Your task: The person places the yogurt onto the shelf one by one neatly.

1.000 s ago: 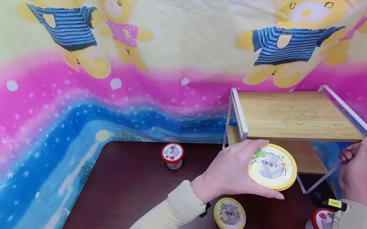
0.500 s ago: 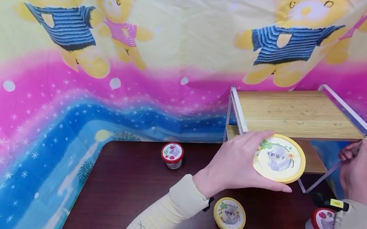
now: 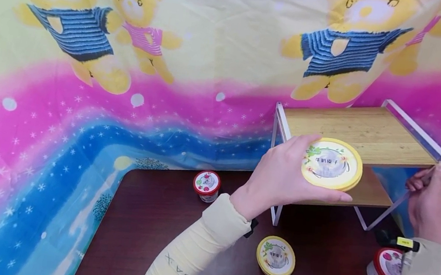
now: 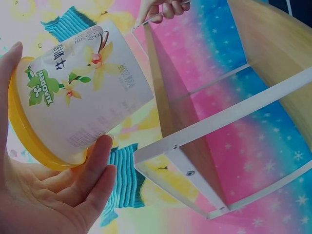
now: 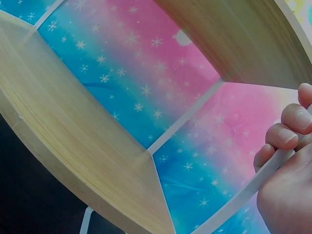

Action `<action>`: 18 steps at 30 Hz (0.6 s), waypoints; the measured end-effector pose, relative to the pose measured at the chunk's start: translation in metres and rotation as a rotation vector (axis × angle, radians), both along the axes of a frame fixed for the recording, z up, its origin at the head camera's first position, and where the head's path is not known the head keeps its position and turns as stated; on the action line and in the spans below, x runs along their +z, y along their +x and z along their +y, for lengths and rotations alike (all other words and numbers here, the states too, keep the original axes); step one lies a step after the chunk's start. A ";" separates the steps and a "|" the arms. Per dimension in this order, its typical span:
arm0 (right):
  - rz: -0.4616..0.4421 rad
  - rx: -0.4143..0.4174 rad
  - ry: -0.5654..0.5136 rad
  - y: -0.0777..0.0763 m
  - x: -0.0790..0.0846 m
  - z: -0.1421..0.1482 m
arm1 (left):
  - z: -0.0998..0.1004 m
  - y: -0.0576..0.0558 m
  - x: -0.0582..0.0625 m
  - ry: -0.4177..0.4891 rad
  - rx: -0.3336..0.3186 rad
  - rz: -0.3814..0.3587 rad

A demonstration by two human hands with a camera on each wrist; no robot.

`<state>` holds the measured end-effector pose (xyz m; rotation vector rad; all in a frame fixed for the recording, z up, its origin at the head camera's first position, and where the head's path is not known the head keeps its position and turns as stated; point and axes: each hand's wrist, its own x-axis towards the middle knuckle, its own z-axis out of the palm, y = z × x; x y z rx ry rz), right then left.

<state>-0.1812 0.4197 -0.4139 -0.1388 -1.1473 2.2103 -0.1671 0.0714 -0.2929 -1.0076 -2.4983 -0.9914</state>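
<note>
My left hand [image 3: 278,170] grips a white tub with a yellow lid [image 3: 332,165], thumb below and fingers above the rim. It is raised in front of the two-tier wooden shelf [image 3: 354,124], overlapping the top board's front edge in the head view. In the left wrist view, the tub [image 4: 83,92] lies tilted on its side, showing printed flowers and green leaves. My right hand [image 3: 431,200] holds the shelf's white metal frame at the right front corner. Its fingers curl round the bar [image 5: 243,187] in the right wrist view.
Another yellow-lidded tub [image 3: 276,257] stands on the dark table [image 3: 151,230] before the shelf. A red-lidded tub [image 3: 207,185] stands left of the shelf; a second red-lidded tub [image 3: 385,270] is partly behind the right sleeve. A printed bear curtain [image 3: 224,41] hangs behind.
My left hand has raised the yellow-lidded tub from below the top board's edge to overlap it, uncovering the shelf's left front leg. The right hand stays on the frame.
</note>
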 end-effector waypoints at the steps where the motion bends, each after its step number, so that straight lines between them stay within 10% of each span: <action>1: -0.001 0.001 0.001 0.000 0.000 0.000 | 0.001 0.000 0.002 -0.004 0.008 -0.008; 18: 0.021 0.030 -0.021 0.001 0.000 0.001 | 0.008 -0.021 0.021 -0.029 0.072 0.009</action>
